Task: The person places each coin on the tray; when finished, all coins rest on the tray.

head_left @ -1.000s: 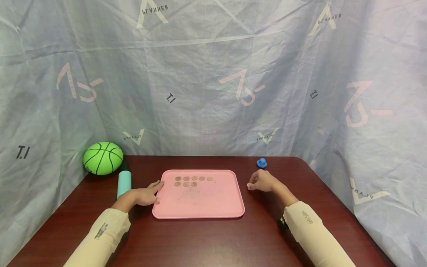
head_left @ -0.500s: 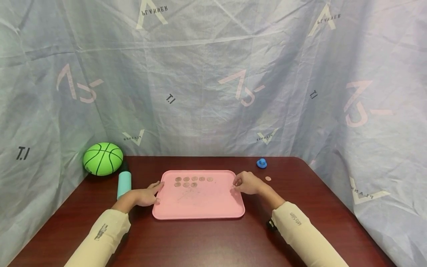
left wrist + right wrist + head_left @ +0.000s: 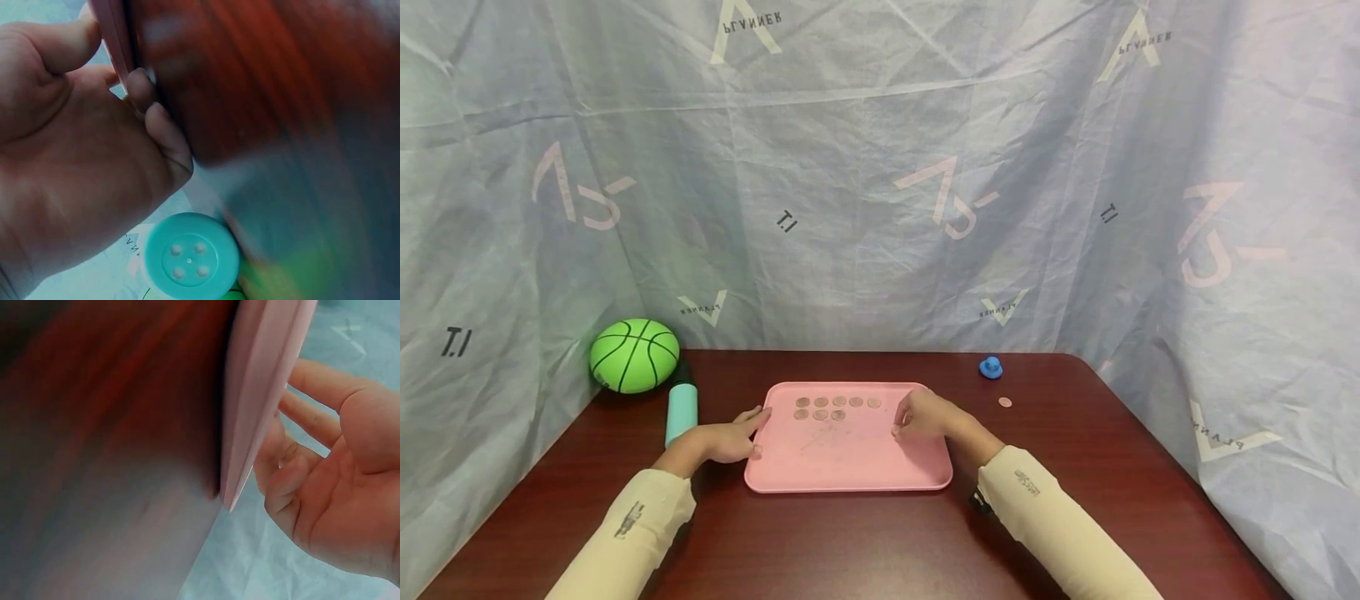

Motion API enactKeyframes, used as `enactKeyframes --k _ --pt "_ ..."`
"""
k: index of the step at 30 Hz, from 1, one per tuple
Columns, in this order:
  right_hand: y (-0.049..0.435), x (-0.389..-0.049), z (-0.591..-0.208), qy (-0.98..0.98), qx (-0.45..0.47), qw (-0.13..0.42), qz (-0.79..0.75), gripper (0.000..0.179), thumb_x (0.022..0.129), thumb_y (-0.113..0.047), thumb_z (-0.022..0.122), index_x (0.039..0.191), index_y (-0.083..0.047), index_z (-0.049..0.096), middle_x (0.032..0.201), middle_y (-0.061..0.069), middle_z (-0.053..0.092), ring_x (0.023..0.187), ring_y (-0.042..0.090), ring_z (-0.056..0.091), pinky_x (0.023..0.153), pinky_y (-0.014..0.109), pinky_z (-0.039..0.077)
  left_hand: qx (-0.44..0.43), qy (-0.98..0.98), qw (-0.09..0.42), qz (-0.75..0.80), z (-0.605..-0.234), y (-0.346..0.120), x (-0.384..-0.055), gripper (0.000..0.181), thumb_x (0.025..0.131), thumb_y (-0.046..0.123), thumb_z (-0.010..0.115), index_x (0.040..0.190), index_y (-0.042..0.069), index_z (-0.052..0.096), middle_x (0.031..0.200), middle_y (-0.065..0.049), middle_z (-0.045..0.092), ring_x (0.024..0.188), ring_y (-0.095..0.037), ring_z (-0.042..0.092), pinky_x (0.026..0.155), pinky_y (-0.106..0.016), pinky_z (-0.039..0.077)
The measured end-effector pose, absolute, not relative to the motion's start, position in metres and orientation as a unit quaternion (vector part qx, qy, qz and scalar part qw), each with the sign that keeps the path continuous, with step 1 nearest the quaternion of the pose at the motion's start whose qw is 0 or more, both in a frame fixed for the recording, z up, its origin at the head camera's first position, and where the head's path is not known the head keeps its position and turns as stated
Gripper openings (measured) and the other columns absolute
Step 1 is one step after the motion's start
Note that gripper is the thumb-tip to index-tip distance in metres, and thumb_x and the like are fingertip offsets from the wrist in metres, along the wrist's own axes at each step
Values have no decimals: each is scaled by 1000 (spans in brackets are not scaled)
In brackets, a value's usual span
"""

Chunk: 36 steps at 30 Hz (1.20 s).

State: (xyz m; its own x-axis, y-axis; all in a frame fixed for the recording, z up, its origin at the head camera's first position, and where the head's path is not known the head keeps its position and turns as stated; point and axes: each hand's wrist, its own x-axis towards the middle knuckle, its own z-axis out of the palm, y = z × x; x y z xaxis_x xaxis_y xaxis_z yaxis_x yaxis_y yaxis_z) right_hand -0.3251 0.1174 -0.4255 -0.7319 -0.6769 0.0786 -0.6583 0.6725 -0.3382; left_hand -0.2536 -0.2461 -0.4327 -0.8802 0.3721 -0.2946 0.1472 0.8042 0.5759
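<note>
A pink tray (image 3: 850, 467) lies on the table with copper-coloured coins (image 3: 838, 402) in two rows near its far side. My left hand (image 3: 730, 439) rests at the tray's left rim, fingers on the edge and thumb beside it. In the left wrist view the left hand (image 3: 81, 144) has its lower fingers bent against the tray's side. My right hand (image 3: 922, 414) is over the tray's right part, thumb and fingertips together in a pinch on a coin mostly hidden by the fingers. In the right wrist view the tray rim (image 3: 262, 394) hides the right fingertips.
One loose coin (image 3: 1004, 402) lies on the dark red table (image 3: 865, 542) right of the tray, near a small blue rubber duck (image 3: 991, 367). At the left stand a green ball (image 3: 635, 356) and a turquoise bottle (image 3: 682, 412) lying close by. A grey curtain (image 3: 850, 250) hangs behind.
My right hand has moved left from the table beside the tray to over its right part, uncovering the loose coin. The left hand and the coin rows stay where they were.
</note>
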Motion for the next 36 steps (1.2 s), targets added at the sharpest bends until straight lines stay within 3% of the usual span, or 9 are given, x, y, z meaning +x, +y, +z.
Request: enactKeyframes --k 12,17,22,36 --pt "85 -331 -417 932 -336 41 -131 5 81 -12 77 82 -7 77 69 -5 69 63 4 50 69 25 49 139 929 200 278 -432 -246 -254 79 93 11 57 155 -6 13 158 -34 4 145 -51 7 111 -67 15" --pt "74 -334 -417 935 -307 68 -164 5 81 -9 78 84 -6 77 76 -1 70 66 7 55 69 27 50 144 929 203 275 -431 -247 -256 79 93 14 56 156 -5 11 158 -34 3 145 -51 6 112 -66 13" --pt "64 -336 -415 943 -285 62 -159 5 79 -15 80 81 -10 78 79 -3 70 68 9 54 66 27 49 142 930 211 266 -429 -247 -256 81 95 19 54 157 -3 7 159 -33 0 146 -49 4 113 -64 13" --pt "48 -342 -414 953 -271 79 -110 8 78 -21 83 82 -15 79 90 -5 71 82 12 55 74 28 50 140 929 198 279 -435 -246 -253 79 93 12 58 156 -5 13 158 -34 5 145 -50 7 112 -66 16"
